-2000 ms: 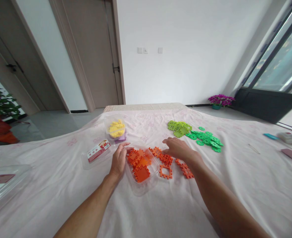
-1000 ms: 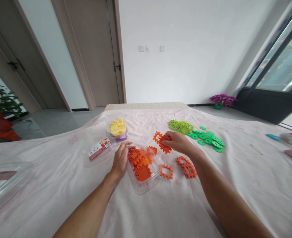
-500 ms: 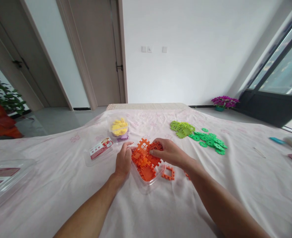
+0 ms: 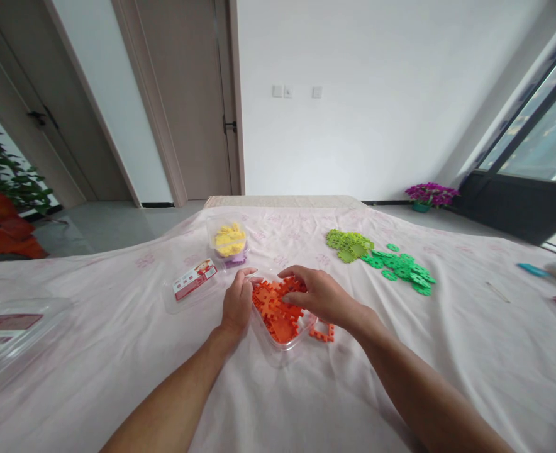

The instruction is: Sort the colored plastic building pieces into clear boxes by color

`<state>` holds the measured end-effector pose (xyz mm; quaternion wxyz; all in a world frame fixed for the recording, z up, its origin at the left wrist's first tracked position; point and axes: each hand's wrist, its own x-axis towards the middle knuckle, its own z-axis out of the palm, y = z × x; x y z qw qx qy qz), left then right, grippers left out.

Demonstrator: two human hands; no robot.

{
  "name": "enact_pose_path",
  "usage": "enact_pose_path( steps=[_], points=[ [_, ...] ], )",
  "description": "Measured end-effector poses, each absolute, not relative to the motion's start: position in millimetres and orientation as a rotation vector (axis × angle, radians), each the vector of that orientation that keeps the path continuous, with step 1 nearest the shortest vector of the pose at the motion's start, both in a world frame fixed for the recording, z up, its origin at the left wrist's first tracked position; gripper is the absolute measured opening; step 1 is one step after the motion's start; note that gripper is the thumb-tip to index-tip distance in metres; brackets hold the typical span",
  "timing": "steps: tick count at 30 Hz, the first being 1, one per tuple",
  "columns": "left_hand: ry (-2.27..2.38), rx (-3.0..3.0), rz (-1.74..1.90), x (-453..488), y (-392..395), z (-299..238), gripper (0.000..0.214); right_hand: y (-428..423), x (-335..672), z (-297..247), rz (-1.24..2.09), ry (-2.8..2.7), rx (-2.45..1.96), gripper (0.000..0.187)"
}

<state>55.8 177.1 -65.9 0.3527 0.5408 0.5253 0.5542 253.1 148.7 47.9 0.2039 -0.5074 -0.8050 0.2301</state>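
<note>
My left hand (image 4: 237, 303) is closed on the left wall of a clear plastic container (image 4: 280, 357), which rests on the bed. Orange interlocking plastic pieces (image 4: 278, 318) with notched edges fill the container. Over its far right side hovers my right hand (image 4: 313, 292), thumb and fingers spread apart at the top of the orange pieces. Whether the fingertips press on any piece is hard to see. Just right of the container lies a loose orange square frame piece (image 4: 324, 332), partly behind its wall and my right wrist.
Behind my left hand stand a clear tub of yellow pieces (image 4: 231, 240) and some purple pieces (image 4: 238, 259). A labelled clear lid (image 4: 195, 283) lies left. Light green pieces (image 4: 350, 245) and green discs (image 4: 403, 269) are heaped right. Another clear container (image 4: 18, 333) sits far left.
My right hand has spread its fingers, and the orange pieces it held now lie lower among the others in the container. The left hand keeps its hold. The view has shifted slightly.
</note>
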Motion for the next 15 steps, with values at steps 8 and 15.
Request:
enact_pose_path(
  steps=[8,15],
  points=[
    [1.345,1.393,1.414,54.1,177.1,-65.3,0.036,148.4,253.0,44.3,0.587,-2.421,-1.320,0.026],
    [1.340,1.396,1.421,54.8,176.5,-64.6,0.035,146.4,251.7,45.4,0.444,-2.580,-1.286,0.021]
  ],
)
